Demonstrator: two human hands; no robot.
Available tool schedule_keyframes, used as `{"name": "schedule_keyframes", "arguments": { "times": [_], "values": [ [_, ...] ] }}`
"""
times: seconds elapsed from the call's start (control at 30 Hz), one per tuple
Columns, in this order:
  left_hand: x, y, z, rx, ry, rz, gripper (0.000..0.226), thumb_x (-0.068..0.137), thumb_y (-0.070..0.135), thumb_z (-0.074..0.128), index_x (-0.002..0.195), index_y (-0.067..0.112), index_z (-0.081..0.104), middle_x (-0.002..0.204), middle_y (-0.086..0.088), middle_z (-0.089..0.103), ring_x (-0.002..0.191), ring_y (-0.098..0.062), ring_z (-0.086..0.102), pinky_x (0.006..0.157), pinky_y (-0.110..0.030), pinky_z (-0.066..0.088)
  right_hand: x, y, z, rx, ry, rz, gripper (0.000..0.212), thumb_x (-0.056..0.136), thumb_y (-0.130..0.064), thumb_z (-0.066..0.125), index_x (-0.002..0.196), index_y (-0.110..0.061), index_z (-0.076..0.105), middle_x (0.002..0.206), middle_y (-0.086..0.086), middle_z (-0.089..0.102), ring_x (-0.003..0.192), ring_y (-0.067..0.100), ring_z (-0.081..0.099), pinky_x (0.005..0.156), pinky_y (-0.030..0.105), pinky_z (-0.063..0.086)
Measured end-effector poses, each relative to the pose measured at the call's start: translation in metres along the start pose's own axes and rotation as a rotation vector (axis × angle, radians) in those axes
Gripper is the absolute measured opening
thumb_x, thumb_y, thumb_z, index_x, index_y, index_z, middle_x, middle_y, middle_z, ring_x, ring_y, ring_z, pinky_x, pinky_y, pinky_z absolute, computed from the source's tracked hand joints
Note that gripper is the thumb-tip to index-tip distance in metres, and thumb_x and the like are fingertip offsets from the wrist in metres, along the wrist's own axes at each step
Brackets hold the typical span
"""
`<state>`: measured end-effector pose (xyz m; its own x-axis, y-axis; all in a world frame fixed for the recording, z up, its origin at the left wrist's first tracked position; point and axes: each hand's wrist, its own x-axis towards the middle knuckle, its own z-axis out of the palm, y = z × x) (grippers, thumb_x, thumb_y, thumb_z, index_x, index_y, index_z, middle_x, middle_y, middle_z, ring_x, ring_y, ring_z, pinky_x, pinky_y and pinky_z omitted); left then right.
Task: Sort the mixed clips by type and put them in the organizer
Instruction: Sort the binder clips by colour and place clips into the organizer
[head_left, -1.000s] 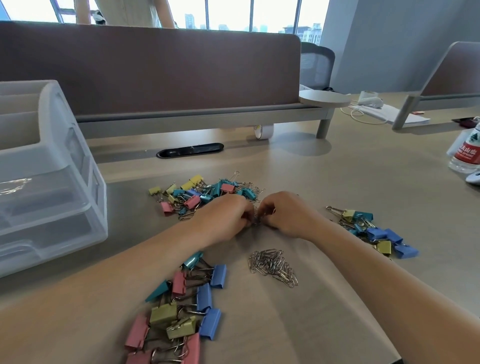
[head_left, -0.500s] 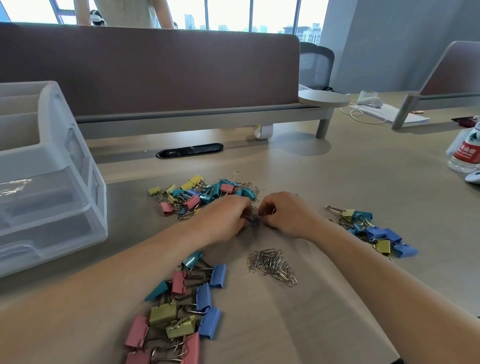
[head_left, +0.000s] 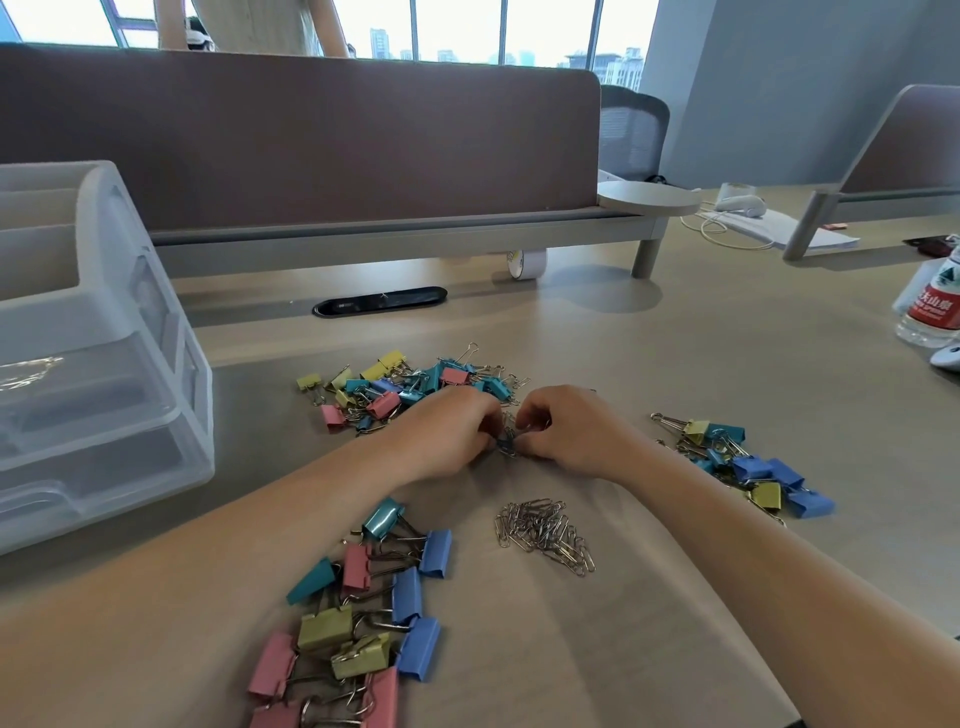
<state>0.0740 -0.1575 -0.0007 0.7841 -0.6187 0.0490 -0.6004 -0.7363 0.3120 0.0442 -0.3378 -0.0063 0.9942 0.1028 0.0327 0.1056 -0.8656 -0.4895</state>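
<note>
Left hand (head_left: 447, 434), right hand (head_left: 569, 436): shared pinch on 1 seemingly tangled silver-blue clip clump (head_left: 506, 446)

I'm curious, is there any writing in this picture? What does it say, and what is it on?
"夫山泉": white characters, as far as they can be made out, on the red label of the water bottle; the label is partly out of view.
Smaller white line under those characters: too blurred to read.
Mark inside the tape roll: too small to read.
Small mark on the black cable slot: too small to read.
</note>
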Motion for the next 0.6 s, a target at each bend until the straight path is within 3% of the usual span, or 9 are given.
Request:
{"name": "schedule_keyframes", "arguments": {
  "times": [0.13, 0.27, 0.5, 0.6],
  "values": [
    [0.000, 0.002, 0.000, -0.011, -0.021, -0.027, 0.013, 0.091, 0.014, 0.059, 0.100, 0.014, 0.068, 0.099, -0.002, 0.064, 0.091, -0.018, 0.059, 0.082, -0.037, 0.050, 0.000, 0.000, 0.001, 0.027, -0.032, 0.014, 0.024, 0.073, -0.030, 0.081, 0.089, -0.026, 0.064, 0.084, -0.008, 0.066, 0.079, 0.014, 0.063, 0.074, 0.029, 0.050],
    [0.000, 0.006, 0.001, 0.006, -0.028, -0.032, 0.009, 0.093, 0.011, 0.054, 0.091, 0.014, 0.061, 0.096, -0.005, 0.060, 0.087, -0.020, 0.056, 0.076, -0.034, 0.047, 0.001, 0.001, 0.001, -0.002, -0.039, 0.003, 0.028, 0.073, -0.033, 0.082, 0.092, -0.028, 0.062, 0.087, -0.009, 0.064, 0.080, 0.013, 0.061, 0.075, 0.030, 0.049],
    [-0.001, -0.006, 0.002, -0.007, 0.021, -0.091, 0.007, 0.098, 0.016, 0.048, 0.095, 0.021, 0.052, 0.096, 0.001, 0.057, 0.084, -0.013, 0.053, 0.066, -0.028, 0.039, 0.001, 0.002, 0.004, -0.016, -0.013, -0.007, 0.018, 0.079, -0.031, 0.074, 0.089, -0.033, 0.059, 0.084, -0.011, 0.063, 0.083, 0.013, 0.062, 0.077, 0.031, 0.051],
    [-0.005, -0.010, -0.002, 0.000, 0.066, -0.119, 0.006, 0.098, 0.016, 0.048, 0.100, 0.020, 0.052, 0.092, 0.002, 0.058, 0.082, -0.012, 0.054, 0.065, -0.029, 0.042, 0.001, 0.003, 0.002, -0.019, 0.008, -0.006, 0.013, 0.085, -0.030, 0.069, 0.095, -0.030, 0.062, 0.089, -0.011, 0.062, 0.085, 0.013, 0.061, 0.074, 0.028, 0.048]
  ]
}}
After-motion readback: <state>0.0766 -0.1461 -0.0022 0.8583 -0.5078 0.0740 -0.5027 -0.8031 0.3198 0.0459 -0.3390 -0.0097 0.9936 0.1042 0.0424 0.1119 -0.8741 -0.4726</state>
